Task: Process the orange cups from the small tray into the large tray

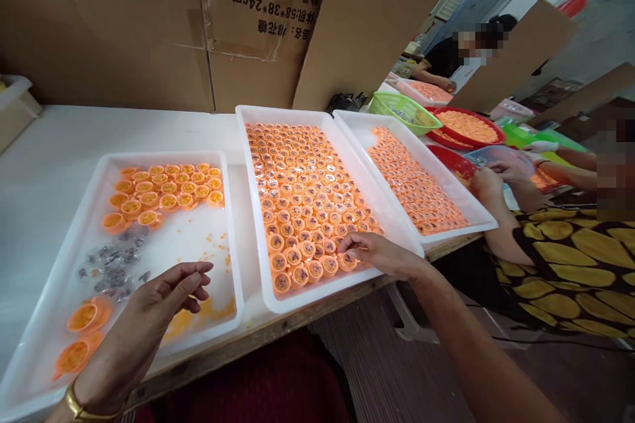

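My right hand [380,252] reaches into the middle white tray [275,301], with thumb and fingertips closed at the rim of a small orange cup [348,262] in the front row. Rows of similar cups, with a dark-printed clear disc in their mouths, fill that tray. Over the left white tray [237,277] hovers my left hand [166,294], fingers loosely bent and apart, nothing visible in them. Near it lie clear discs with dark print [116,261] in a pile. Two orange cups [82,317] with yellow bits stand by my left wrist, and several more [149,198] sit at the back.
Yellow crumbs [211,310] are scattered in the left tray. A third white tray [476,225] of cups stands to the right. Cardboard boxes [149,66] wall off the back. Beyond are a green basket [407,112], a red basin [496,135] and a co-worker's hands [491,178].
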Motion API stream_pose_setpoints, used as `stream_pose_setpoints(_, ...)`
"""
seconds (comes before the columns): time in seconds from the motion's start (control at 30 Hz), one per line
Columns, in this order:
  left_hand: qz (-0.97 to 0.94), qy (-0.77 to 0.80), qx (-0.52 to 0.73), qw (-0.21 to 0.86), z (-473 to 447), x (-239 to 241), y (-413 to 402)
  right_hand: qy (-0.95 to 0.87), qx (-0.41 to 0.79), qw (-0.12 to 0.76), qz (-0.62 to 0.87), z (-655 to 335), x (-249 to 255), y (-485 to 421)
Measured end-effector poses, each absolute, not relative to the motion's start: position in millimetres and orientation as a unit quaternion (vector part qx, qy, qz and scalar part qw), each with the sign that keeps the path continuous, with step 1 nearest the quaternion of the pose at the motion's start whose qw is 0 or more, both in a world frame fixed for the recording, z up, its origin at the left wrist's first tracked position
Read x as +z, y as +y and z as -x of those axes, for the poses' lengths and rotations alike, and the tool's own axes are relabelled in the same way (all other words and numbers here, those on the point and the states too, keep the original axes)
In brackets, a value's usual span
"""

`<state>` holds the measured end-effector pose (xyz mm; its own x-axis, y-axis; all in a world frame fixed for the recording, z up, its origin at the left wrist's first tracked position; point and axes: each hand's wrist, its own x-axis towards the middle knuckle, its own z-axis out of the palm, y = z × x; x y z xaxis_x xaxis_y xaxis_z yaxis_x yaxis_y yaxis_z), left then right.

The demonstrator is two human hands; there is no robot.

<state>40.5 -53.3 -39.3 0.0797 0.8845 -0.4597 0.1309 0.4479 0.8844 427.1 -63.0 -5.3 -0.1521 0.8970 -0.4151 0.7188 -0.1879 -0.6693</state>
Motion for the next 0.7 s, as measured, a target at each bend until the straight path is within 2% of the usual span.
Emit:
stream_pose_setpoints(0.33, -0.437, 0.59, 0.301, 0.609, -30.9, -44.6, -53.5, -0.623, 0.419, 0.133, 0.647, -421.9, -9.6, -62.3)
stream_pose_setpoints(0.7, -0.413, 0.562, 0.34, 0.63, -34.6, -34.3, -54.9, -0.694, 0.368, 0.085, 0.613, -415.4, -14.7, -60.6)
